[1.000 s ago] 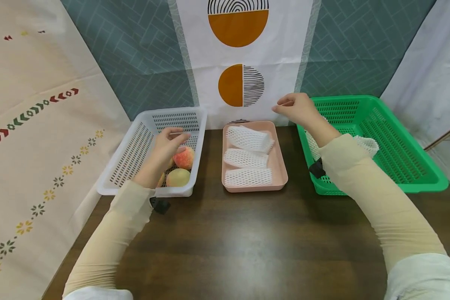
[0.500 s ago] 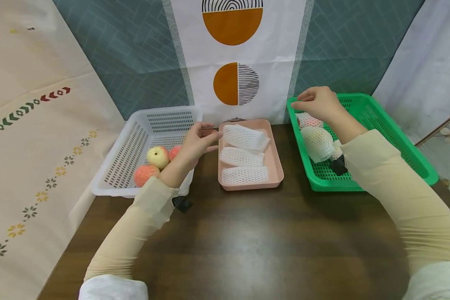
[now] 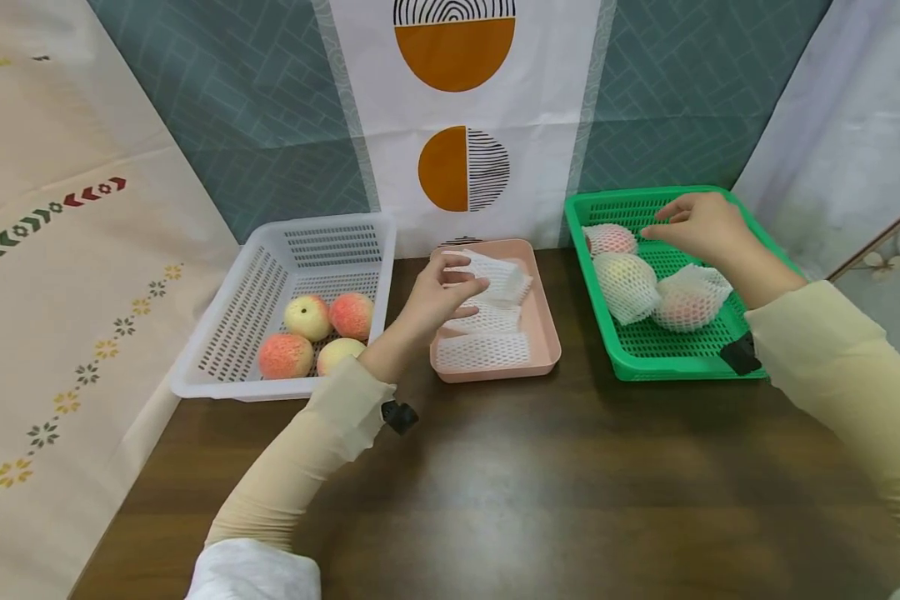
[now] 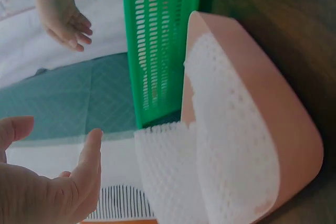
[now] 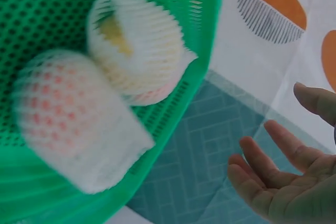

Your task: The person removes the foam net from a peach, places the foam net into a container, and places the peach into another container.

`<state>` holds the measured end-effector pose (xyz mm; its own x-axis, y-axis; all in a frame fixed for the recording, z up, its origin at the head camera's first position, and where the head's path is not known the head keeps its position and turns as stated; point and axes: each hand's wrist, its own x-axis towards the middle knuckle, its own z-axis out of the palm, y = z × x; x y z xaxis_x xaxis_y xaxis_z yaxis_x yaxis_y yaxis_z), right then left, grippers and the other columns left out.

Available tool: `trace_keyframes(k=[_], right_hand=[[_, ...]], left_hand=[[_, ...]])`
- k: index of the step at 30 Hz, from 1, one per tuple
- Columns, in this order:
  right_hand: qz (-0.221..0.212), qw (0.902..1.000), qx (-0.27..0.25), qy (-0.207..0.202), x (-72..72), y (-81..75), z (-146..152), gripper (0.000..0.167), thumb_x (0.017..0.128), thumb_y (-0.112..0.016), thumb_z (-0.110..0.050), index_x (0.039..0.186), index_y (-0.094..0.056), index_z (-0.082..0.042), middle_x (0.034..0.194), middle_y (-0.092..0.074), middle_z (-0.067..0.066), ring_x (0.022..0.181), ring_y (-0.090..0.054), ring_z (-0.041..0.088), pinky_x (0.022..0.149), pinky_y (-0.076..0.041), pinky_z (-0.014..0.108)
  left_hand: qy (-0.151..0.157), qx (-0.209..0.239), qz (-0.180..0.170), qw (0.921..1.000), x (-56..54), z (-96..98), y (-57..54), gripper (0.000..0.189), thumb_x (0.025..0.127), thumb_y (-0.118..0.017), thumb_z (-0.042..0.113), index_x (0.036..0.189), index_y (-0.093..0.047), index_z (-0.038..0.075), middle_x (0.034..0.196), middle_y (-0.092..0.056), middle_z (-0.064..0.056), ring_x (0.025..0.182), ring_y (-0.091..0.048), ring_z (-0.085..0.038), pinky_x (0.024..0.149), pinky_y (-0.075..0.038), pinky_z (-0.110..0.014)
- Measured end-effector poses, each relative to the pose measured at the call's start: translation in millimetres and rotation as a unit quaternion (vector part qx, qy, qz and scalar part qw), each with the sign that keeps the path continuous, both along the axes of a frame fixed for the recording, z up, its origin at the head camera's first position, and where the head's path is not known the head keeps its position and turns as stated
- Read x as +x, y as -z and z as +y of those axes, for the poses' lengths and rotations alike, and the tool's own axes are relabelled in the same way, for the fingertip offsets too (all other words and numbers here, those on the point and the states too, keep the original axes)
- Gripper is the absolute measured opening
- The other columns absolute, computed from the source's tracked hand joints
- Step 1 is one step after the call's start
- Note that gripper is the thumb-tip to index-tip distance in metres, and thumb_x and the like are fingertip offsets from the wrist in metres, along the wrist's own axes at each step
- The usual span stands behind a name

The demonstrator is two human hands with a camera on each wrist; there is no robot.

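Note:
My left hand (image 3: 437, 298) is over the left side of a pink tray (image 3: 546, 350), fingers relaxed and holding nothing. White foam net sleeves (image 3: 487, 352) lie in that tray, partly hidden by the hand; the left wrist view shows a sleeve (image 4: 231, 129) close up. My right hand (image 3: 708, 227) hovers over the back of a green basket (image 3: 645, 369), its fingers relaxed and holding nothing. Inside this basket sit a peach in a net sleeve (image 3: 692, 298), a paler netted fruit (image 3: 626, 285) and another reddish netted fruit (image 3: 611, 239).
At left stands a white basket (image 3: 217, 387) with several bare peaches (image 3: 285, 356) grouped toward its front right. All three containers rest on a dark wooden table (image 3: 495, 483). Behind them hangs a patterned cloth (image 3: 547, 125).
My left hand has moved right from over the white basket to the pink tray. My right hand has moved right, over the green basket, uncovering the netted fruits there.

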<state>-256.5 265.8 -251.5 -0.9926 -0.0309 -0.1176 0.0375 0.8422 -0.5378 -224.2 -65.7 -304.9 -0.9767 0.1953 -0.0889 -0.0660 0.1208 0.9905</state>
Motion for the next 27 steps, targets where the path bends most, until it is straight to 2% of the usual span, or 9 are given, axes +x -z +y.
trace_keyframes(k=[5, 13, 19, 27], right_hand=[[0.000, 0.9997, 0.023, -0.006, 9.4, 10.7, 22.5, 0.070, 0.093, -0.052, -0.045, 0.139, -0.037, 0.005, 0.136, -0.036, 0.039, 0.119, -0.036, 0.054, 0.091, -0.038, 0.065], [-0.014, 0.9993, 0.033, -0.014, 19.5, 32.0, 43.1, 0.078, 0.092, -0.057, -0.039, 0.144, -0.024, 0.008, 0.140, -0.027, 0.042, 0.120, -0.030, 0.058, 0.092, -0.034, 0.068], [-0.017, 0.9993, 0.030, -0.015, 22.4, 47.6, 53.1, 0.086, 0.091, -0.061, -0.035, 0.145, -0.015, 0.011, 0.142, -0.021, 0.042, 0.124, -0.023, 0.059, 0.095, -0.030, 0.070], [-0.009, 0.9998, 0.015, -0.003, 22.4, 72.4, 69.7, 0.090, 0.089, -0.062, -0.034, 0.146, -0.010, 0.012, 0.144, -0.014, 0.042, 0.125, -0.019, 0.061, 0.094, -0.028, 0.072]], left_hand=[[0.022, 0.000, -0.007, 0.9997, 2.3, 12.5, 9.1, 0.055, 0.090, -0.064, 0.012, 0.138, -0.038, 0.002, 0.130, -0.045, -0.019, 0.115, -0.056, -0.032, 0.086, -0.055, -0.040], [0.043, 0.028, -0.019, 0.9985, 7.1, 33.8, 18.7, 0.054, 0.090, -0.064, 0.011, 0.138, -0.039, 0.003, 0.131, -0.047, -0.022, 0.113, -0.057, -0.032, 0.086, -0.054, -0.041], [0.053, 0.040, -0.027, 0.9975, 12.7, 54.3, 24.4, 0.052, 0.089, -0.066, 0.011, 0.136, -0.043, 0.008, 0.131, -0.048, -0.021, 0.110, -0.059, -0.028, 0.082, -0.056, -0.039], [0.059, 0.050, -0.043, 0.9961, 19.5, 80.8, 40.8, 0.056, 0.084, -0.070, 0.011, 0.135, -0.046, 0.010, 0.122, -0.055, -0.014, 0.099, -0.065, -0.027, 0.080, -0.057, -0.039]])
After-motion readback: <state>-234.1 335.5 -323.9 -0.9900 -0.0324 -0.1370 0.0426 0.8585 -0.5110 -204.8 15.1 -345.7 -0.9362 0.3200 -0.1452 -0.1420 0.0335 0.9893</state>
